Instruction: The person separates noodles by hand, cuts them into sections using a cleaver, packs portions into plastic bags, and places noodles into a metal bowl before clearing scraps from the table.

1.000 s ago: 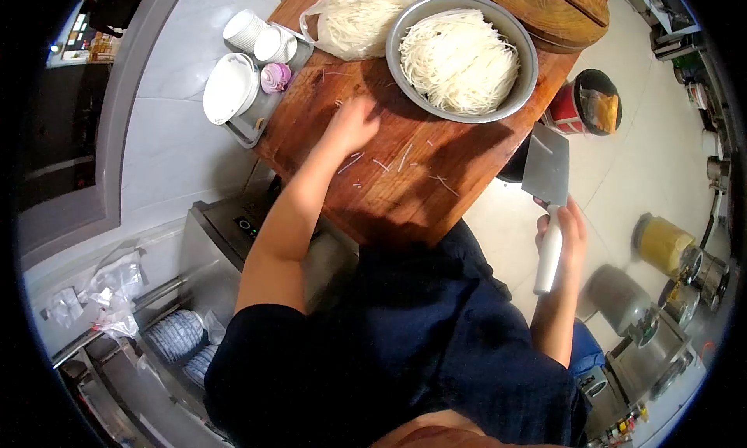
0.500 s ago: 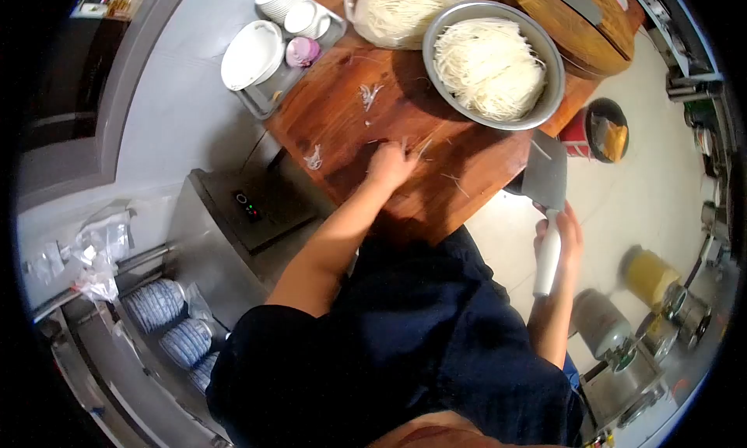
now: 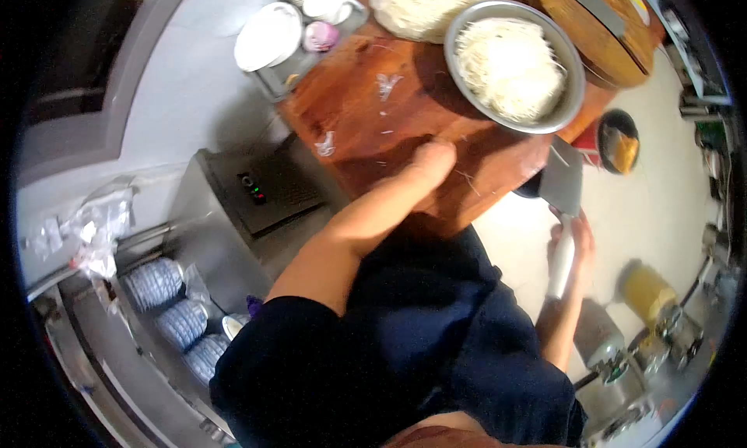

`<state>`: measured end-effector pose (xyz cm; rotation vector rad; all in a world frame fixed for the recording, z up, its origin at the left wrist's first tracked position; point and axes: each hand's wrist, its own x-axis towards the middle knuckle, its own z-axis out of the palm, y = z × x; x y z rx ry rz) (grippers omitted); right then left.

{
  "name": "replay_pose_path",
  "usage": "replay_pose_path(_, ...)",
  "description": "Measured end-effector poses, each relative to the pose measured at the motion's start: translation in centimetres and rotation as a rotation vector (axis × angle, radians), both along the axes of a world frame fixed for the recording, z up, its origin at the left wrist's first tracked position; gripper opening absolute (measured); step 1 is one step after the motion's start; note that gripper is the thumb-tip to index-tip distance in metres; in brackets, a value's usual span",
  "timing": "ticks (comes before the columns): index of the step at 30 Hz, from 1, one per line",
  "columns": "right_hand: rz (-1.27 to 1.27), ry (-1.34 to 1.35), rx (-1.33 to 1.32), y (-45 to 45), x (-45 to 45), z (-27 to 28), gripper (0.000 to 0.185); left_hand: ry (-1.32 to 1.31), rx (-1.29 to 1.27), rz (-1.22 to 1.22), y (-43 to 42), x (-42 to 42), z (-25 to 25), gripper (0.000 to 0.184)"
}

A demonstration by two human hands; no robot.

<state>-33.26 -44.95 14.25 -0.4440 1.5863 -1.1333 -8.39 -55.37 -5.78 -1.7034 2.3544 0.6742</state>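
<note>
My right hand (image 3: 582,244) is wrapped round the white handle of a wide metal spatula (image 3: 562,182). Its broad blade points up, off the right edge of the wooden table (image 3: 366,121), with a pale strand stuck on it. On the tabletop, low over the near part, is my left hand (image 3: 437,156); its fingers are hidden or blurred, so I cannot see whether they hold anything. Loose pale strands (image 3: 469,182) lie just right of it. Beyond stands a metal bowl (image 3: 574,98) heaped with thin white noodle-like strands (image 3: 510,68).
A clear bag of similar strands (image 3: 424,8) lies behind the bowl, and a round chopping board with a cleaver (image 3: 595,8) is at the far right. A tray (image 3: 272,82) holds white bowls. A bin (image 3: 620,140) stands on the floor; stacked patterned bowls (image 3: 183,323) sit lower left.
My left hand has moved right across the table, and its fingers no longer show. The view has shifted slightly. My right hand still holds the spatula.
</note>
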Motion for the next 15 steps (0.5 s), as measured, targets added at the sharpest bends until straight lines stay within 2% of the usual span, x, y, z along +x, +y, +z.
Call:
replay_pose_path(1,0.005,-0.034,-0.028,0.0,-0.5,-0.4,0.051,0.038,0.027,0.021,-0.1,0.5,-1.5,0.020)
replay_pose_path(3,-0.017,-0.072,-0.050,-0.4,-0.6,0.2,0.052,0.134,0.171,0.135,-1.1,1.3,2.0,0.013)
replay_pose_path(4,-0.036,-0.079,-0.044,-0.7,-0.4,0.9,0.053,0.186,0.269,0.222,-2.0,1.4,2.6,0.015)
replay_pose_path(5,-0.037,-0.118,-0.067,-0.7,-1.0,0.7,0.044,0.282,0.213,0.221,-2.6,1.9,4.2,0.013)
replay_pose_path(8,-0.085,-0.127,-0.043,-0.9,-1.7,0.7,0.043,0.524,0.124,0.275,-6.1,1.0,8.5,0.013)
replay_pose_path(10,-0.098,-0.149,-0.058,-0.7,-2.2,0.5,0.043,0.546,0.029,0.283,-8.9,-0.7,12.4,0.011)
replay_pose_path(11,-0.101,-0.150,-0.063,-0.6,-2.3,0.5,0.043,0.597,0.042,0.328,-10.5,-1.4,13.1,0.009)
replay_pose_path(12,-0.106,-0.150,-0.067,-0.5,-2.4,0.6,0.043,0.666,0.118,0.323,-12.3,-1.6,13.0,0.019)
replay_pose_path(14,-0.100,-0.156,-0.075,-0.2,-2.6,0.9,0.042,0.521,-0.269,0.262,-13.6,-2.9,12.8,0.031)
replay_pose_path(15,-0.098,-0.157,-0.077,-0.1,-2.9,1.1,0.041,0.498,-0.298,0.167,-13.0,-3.4,12.6,0.034)
